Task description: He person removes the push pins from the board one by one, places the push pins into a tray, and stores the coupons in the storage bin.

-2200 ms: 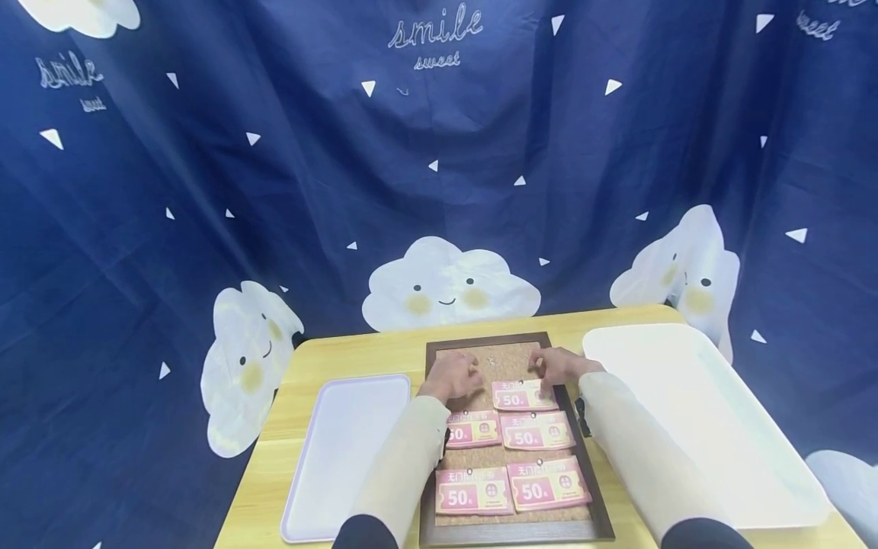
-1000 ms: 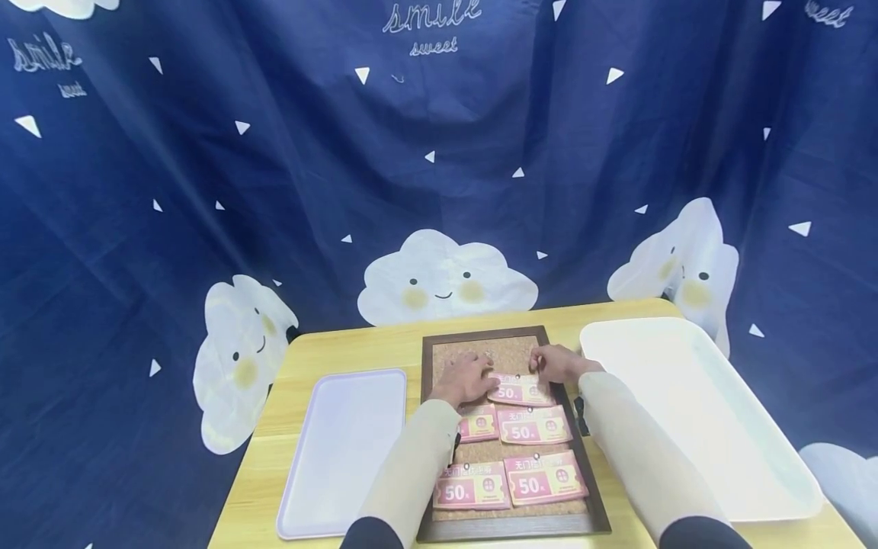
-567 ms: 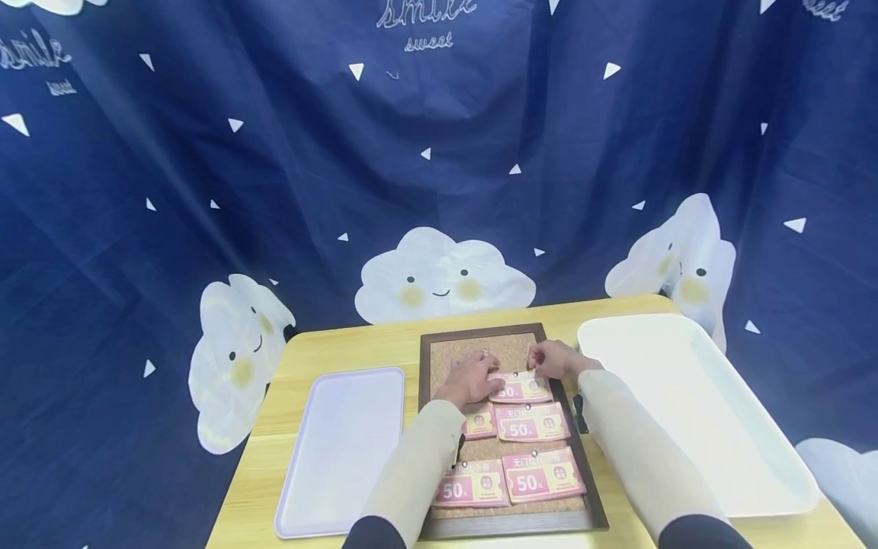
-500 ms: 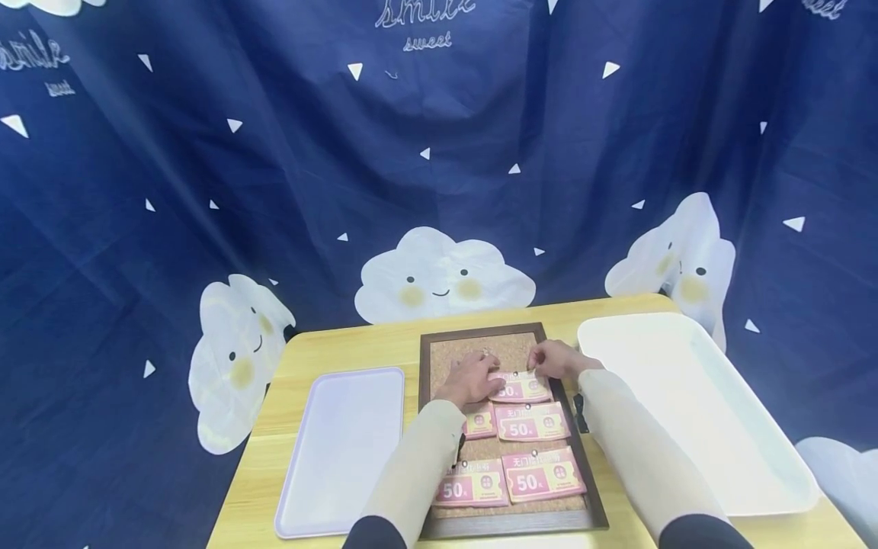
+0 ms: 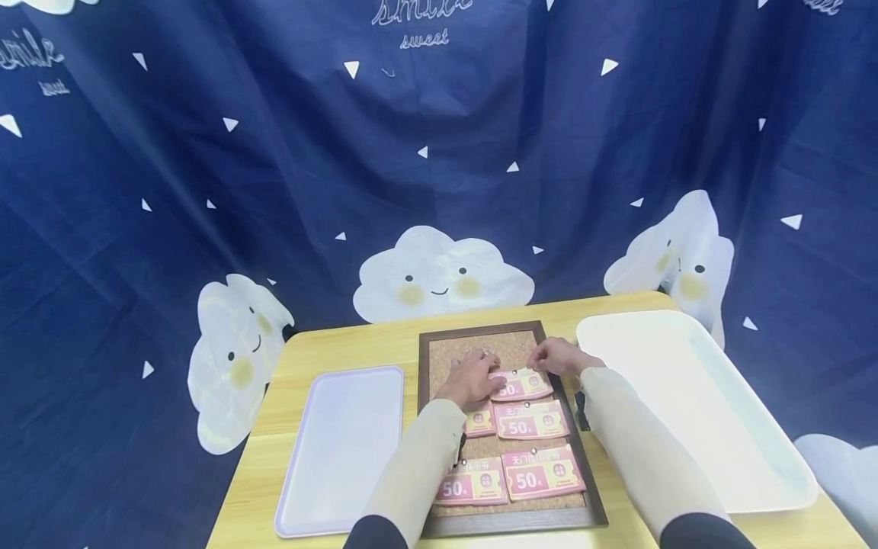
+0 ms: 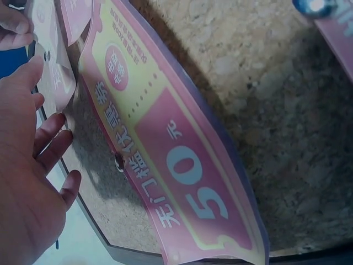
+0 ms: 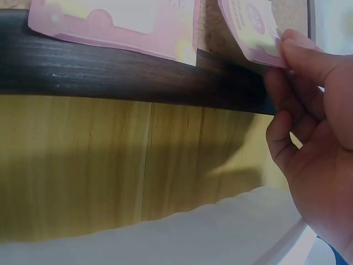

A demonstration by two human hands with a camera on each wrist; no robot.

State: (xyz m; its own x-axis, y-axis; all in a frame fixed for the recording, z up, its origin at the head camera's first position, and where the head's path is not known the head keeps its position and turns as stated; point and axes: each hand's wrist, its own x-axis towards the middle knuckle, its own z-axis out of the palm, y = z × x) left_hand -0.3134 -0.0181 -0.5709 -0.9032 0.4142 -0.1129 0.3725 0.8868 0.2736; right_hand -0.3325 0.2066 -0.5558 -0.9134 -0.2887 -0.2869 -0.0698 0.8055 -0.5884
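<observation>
Head view: even, soft overhead lighting, bright and glare-free; the backdrop bows toward the frame edges, indicating wide-angle distortion. Left wrist view: close range, softly focused, with a dark shadow along the lower and right margins. Right wrist view: dimmer, heavily blurred; shadow falls across the lower left, possibly cast by the hand.

The light wooden table (image 5: 343, 347) carries a dark-framed cork board (image 5: 506, 351) under the hands' grip on it, a lilac tray (image 5: 343, 450) left of that grip and a large white tray (image 5: 693, 412) right of it.
</observation>
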